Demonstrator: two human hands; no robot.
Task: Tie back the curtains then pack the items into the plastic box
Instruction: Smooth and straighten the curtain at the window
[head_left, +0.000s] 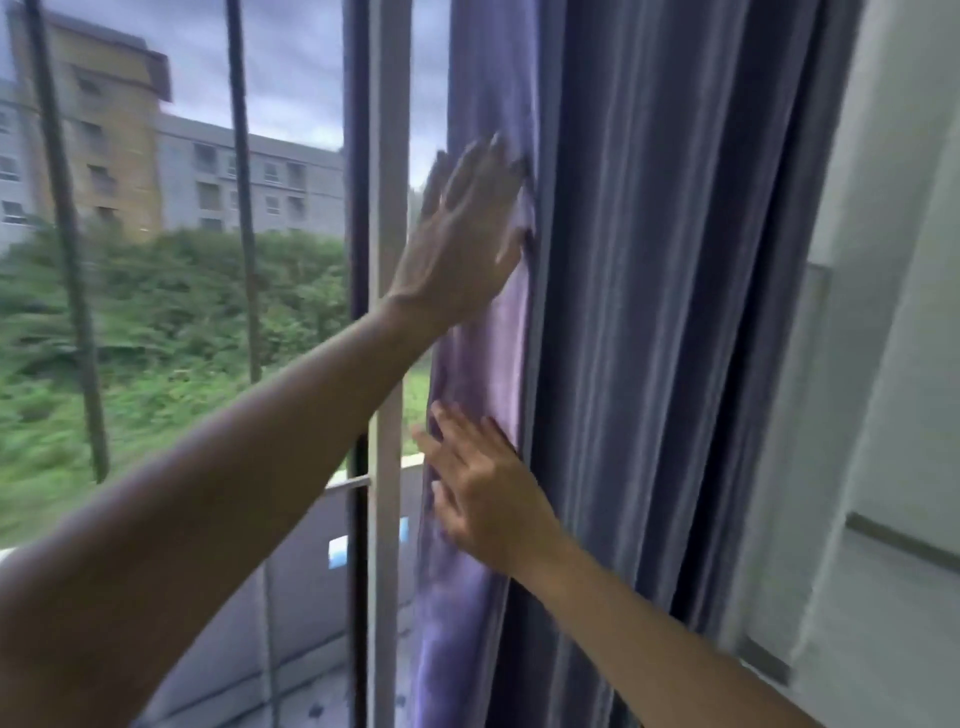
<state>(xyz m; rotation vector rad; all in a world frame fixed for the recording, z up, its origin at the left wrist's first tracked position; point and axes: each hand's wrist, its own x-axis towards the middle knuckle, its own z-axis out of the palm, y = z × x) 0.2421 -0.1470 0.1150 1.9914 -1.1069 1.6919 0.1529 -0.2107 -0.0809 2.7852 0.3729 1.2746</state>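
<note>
We see purple-blue curtain (649, 312) bunched in vertical folds, hanging from 12 to 6 o'clock right of centre, against white window frame post (387, 364). Left hand (467, 228) at centre, toward 12 o'clock, fingers straight and spread, palm flat on curtain's lighter left edge. Right hand (483, 488) below it, toward 6 o'clock, fingers straight, pressing same edge. Neither hand grips cloth. Hands blurred. White wall (883, 364) at 3 o'clock. Buildings (208, 171) and green bushes (171, 312) at 9 o'clock, behind dark bars (67, 234).
</note>
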